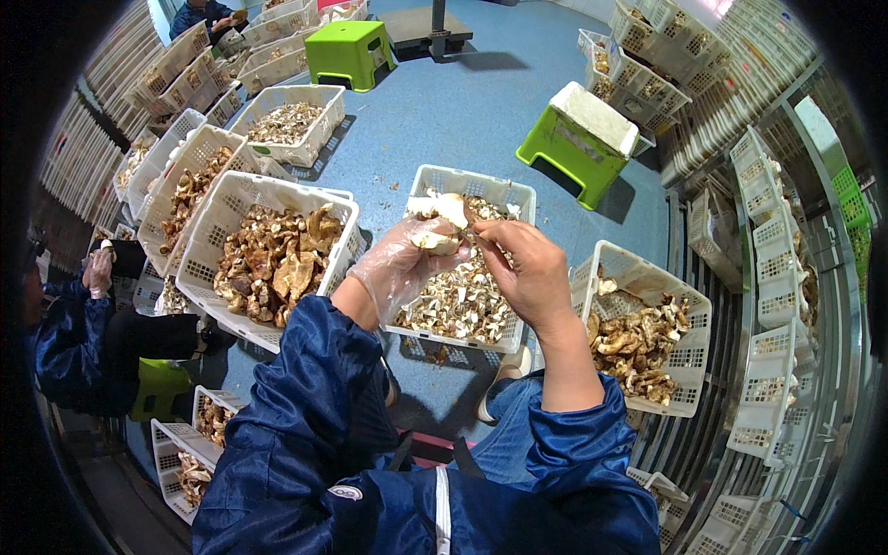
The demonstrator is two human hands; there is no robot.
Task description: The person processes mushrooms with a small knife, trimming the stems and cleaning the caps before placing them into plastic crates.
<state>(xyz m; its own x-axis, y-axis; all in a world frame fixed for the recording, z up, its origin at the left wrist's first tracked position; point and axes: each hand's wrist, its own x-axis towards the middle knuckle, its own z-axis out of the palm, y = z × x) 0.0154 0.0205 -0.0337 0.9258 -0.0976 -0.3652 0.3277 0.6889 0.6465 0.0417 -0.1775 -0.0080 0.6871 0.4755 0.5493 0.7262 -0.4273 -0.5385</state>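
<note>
My left hand point(399, 267), in a thin clear plastic glove, grips a pale, partly trimmed mushroom point(444, 209). At the mushroom's right side, my bare right hand point(528, 270) has its thumb and fingers pinched together next to a brown part. What lies between those fingertips is hidden. Both hands are above a white perforated plastic crate point(520, 340) holding many small white and brown mushroom trimmings point(454, 309). To the left, another white crate point(267, 182) contains brown mushroom pieces point(274, 260). A third crate point(694, 354), tilted at the right, also contains brown mushrooms point(635, 347).
A green plastic stool point(350, 52) and another with a white foam block point(593, 114) stand on the blue floor point(444, 118). More crates point(298, 146) line both sides. One person point(76, 347) sits at left, another point(198, 17) at the far back. A platform scale point(423, 35) stands ahead.
</note>
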